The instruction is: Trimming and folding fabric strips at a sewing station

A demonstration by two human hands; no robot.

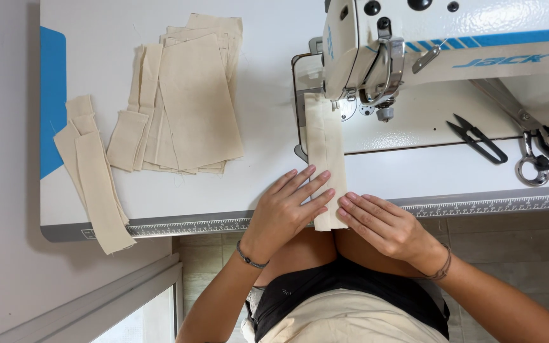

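Cream canvas strip, long and narrow (325, 159), lay flat on the white sewing table (268, 57), its far end tucked under the presser foot of the white industrial sewing machine (376, 44) and its near end hanging just over the table's ruler-marked front edge. My left hand (284, 213) rested on it with fingers spread flat, pinning the left edge, nothing clasped; my right hand (382, 222) lay open too, fingertips touching the strip's lower right corner. Risk as I judged it: neither hand actually gripped the cloth, so uneven pressure could let the folded edge skew or the layers slip apart near the needle. Fingers sat well back from the foot, fine for now. Black thread snips (478, 138) and steel scissors (535, 159) lay well apart to the right; a stack of cut cream fabric pieces (192, 101) sat left.
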